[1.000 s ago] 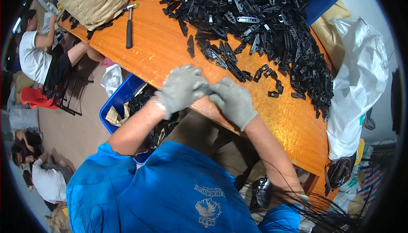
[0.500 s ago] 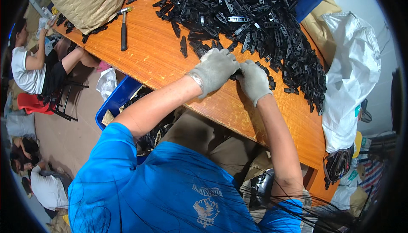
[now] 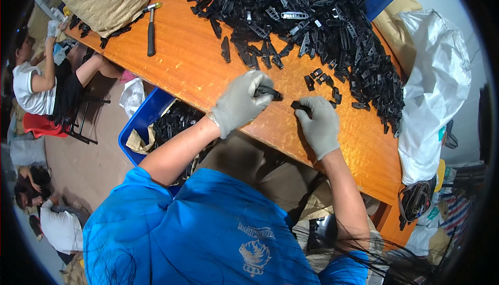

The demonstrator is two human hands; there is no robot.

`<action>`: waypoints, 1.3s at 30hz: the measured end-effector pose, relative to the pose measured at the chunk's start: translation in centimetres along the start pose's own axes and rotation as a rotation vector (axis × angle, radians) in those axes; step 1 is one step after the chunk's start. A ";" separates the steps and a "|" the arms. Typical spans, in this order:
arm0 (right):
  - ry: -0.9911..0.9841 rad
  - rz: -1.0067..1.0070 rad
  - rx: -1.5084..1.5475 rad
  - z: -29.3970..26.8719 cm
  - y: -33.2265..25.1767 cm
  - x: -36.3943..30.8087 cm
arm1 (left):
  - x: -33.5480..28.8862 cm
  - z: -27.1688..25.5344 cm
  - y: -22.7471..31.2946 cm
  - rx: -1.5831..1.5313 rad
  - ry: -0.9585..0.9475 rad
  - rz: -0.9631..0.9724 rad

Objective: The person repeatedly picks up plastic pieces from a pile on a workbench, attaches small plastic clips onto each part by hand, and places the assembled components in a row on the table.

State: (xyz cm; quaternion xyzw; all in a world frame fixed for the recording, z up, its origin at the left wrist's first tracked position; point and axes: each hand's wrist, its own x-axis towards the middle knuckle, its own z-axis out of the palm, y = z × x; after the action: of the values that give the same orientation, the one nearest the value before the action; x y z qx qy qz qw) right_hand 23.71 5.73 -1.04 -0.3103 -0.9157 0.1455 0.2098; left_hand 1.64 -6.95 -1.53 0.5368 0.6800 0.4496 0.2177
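Observation:
My left hand [image 3: 242, 102], in a grey glove, is closed around a black plastic part [image 3: 268, 93] whose end sticks out to the right. To its right, my right hand [image 3: 319, 124], gloved alike, pinches a small black plastic piece [image 3: 300, 107] between thumb and fingers. The two hands are apart, above the near part of the wooden table [image 3: 208, 72]. Just beyond them lies a large heap of black plastic parts [image 3: 312, 30]. Several small black pieces [image 3: 322, 78] lie loose on the wood beyond my right hand.
A hammer [image 3: 151, 35] lies on the table at the left, beside a tan sack [image 3: 106, 2]. Below the table edge stands a blue bin [image 3: 130, 129] holding black parts. A white sack [image 3: 431, 87] hangs at the right. A seated person [image 3: 36, 82] is at far left.
My hands were together at the heap's edge. They have drawn apart and nearer to me, the left leftward, each now with a black piece in it.

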 end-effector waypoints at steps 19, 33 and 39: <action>-0.118 -0.237 0.119 1.9 -1.7 4.0 | -0.4 -0.4 -0.9 0.434 0.069 0.163; -0.076 -0.148 0.102 1.4 -1.0 3.6 | -3.1 -12.7 -0.7 0.593 -0.143 0.193; -0.069 0.115 -0.233 0.7 1.9 6.5 | 3.2 -4.4 -0.7 0.939 -0.032 0.427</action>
State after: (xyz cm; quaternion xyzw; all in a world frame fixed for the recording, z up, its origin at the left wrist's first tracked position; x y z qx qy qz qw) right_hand 19.66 11.17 -0.50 -0.3795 -0.9137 0.0606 0.1319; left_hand -3.21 -5.71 0.68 0.7104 0.6803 0.1218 -0.1330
